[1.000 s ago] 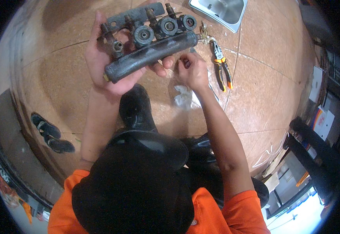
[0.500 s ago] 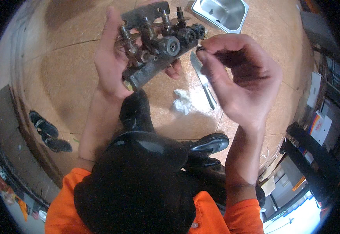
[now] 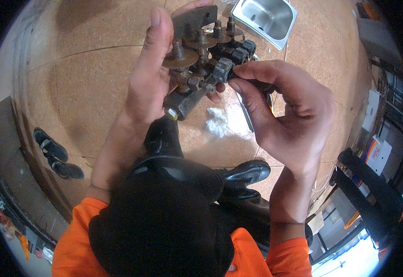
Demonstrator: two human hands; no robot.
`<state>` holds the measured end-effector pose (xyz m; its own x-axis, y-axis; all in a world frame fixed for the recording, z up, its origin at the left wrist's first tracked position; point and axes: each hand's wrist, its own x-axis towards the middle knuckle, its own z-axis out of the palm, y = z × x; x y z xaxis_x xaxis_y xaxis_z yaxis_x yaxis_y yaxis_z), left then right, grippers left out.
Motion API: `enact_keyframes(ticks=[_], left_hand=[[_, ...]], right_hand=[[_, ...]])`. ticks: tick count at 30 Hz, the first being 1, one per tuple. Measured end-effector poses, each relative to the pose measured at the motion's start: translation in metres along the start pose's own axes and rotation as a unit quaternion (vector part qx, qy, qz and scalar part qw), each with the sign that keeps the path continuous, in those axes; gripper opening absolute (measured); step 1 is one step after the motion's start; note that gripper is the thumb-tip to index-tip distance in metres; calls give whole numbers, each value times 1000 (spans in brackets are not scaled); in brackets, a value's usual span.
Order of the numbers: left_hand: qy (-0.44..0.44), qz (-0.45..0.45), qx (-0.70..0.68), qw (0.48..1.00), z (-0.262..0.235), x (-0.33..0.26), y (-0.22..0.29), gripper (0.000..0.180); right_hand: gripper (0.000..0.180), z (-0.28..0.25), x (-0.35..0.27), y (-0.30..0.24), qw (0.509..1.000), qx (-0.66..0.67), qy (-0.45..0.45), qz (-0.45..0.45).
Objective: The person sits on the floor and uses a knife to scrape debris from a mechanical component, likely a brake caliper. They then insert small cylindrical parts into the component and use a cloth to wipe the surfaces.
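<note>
A dark, rusty metal valve manifold (image 3: 186, 102) is held up off the floor, tilted, with a row of upright stems and discs and several round fittings on its side. My left hand (image 3: 146, 87) wraps it from the left and behind, thumb up beside the back plate, fingertips showing underneath. At the nearest round fitting (image 3: 222, 70), thumb and forefinger of my right hand (image 3: 289, 106) are pinched together against its open end. Whatever small piece lies between those fingertips is hidden. Behind the right hand a knife (image 3: 246, 115) lies on the floor, mostly covered.
A steel pan (image 3: 280, 46) stands on the tiled floor at the far right. Crumpled white tissue (image 3: 216, 122) lies below the manifold. Black boots (image 3: 247, 173) are on my feet. Sandals (image 3: 51, 145) lie to the left; another person's dark-clothed legs (image 3: 367, 180) are at right.
The manifold has shifted right and turned in my left hand, so its fittings face the right hand. My right fingertips have come from beyond its end to the nearest fitting.
</note>
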<state>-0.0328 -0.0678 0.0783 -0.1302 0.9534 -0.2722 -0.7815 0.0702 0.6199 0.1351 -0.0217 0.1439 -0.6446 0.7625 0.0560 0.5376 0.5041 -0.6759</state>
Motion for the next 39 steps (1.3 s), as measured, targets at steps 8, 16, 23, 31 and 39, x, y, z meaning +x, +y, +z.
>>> enact_keyframes(ticks=[8, 16, 23, 31, 39], left_hand=[[6, -46, 67, 997, 14, 1, 12, 82], [-61, -3, 93, 994, -12, 3, -4, 89], [59, 34, 72, 995, 12, 3, -12, 89], [-30, 7, 148, 988, -1, -4, -7, 90], [-17, 15, 124, 992, -1, -3, -11, 84]], right_hand=[[16, 7, -3, 6, 997, 61, 51, 14], [13, 9, -3, 5, 997, 31, 66, -9], [8, 16, -5, 5, 994, 14, 108, -17], [7, 28, -6, 6, 990, -26, 135, -41], [9, 32, -5, 6, 991, -86, 97, -21]])
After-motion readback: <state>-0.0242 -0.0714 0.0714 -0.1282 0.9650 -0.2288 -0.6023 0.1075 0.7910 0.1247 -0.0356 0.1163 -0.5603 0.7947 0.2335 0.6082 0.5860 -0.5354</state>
